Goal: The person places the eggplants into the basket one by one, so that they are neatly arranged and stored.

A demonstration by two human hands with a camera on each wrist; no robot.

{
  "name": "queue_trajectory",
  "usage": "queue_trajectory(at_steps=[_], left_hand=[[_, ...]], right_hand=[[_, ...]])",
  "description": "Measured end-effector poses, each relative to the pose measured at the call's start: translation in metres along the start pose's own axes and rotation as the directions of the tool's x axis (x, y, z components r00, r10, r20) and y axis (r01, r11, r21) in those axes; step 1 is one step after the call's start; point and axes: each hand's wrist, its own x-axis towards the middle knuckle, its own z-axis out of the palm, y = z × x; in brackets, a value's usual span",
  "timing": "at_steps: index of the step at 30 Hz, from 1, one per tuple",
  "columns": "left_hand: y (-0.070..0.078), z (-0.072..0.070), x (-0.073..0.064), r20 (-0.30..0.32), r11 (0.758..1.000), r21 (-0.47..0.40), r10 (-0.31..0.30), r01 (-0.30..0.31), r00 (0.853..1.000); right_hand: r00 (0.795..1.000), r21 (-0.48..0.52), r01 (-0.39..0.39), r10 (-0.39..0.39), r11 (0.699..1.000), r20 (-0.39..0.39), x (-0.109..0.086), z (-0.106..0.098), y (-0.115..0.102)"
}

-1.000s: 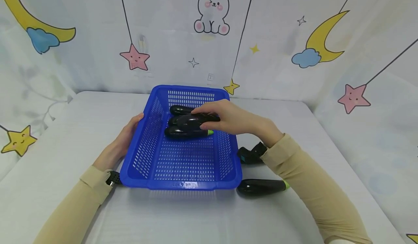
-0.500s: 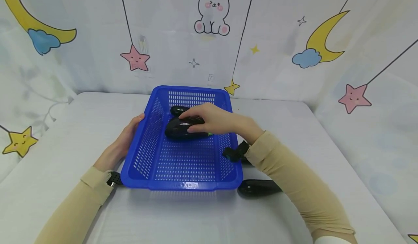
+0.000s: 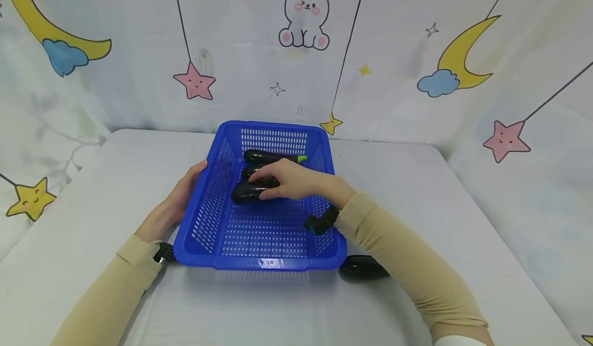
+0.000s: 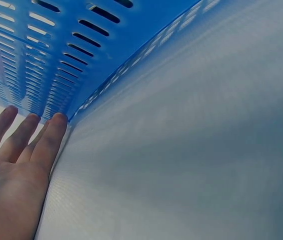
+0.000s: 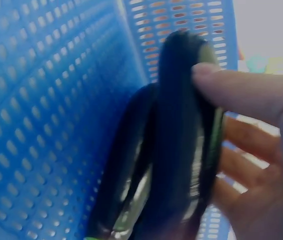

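My right hand reaches into a blue plastic basket and grips a dark, glossy eggplant between thumb and fingers. Two more eggplants lie beyond it in the basket: the farthest eggplant shows a green stem end, and the middle eggplant is partly hidden by the hand. In the right wrist view the thumb presses one side of the held eggplant, with the fingers behind. My left hand rests against the basket's left side. Its fingers are fairly straight at the slotted wall in the left wrist view.
Another eggplant lies on the white tabletop by the basket's front right corner, partly covered by the right sleeve. A printed curtain stands behind the table. Both wrists wear black straps.
My right hand has moved left and toward me within the basket with the eggplant, lowering it to the near side of the others. The far eggplant's stem end has come into view. Left hand stays put.
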Motion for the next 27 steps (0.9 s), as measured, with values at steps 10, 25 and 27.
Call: queue_trajectory(at_steps=[10,25,27], left_hand=[[-0.002,-0.001,0.001,0.021,0.999,-0.035,0.026,-0.025,0.999],[-0.002,-0.001,0.0,0.036,0.996,-0.078,0.046,-0.043,0.998],[-0.002,-0.001,0.0,0.043,0.995,-0.085,0.052,-0.048,0.998]], right_hand=[[0.998,0.053,-0.04,0.037,0.998,0.05,-0.002,0.011,0.011],[0.999,0.009,-0.012,0.011,1.0,0.045,-0.001,0.018,0.016],[0.999,0.001,-0.003,0.003,1.0,0.036,-0.001,0.018,0.014]])
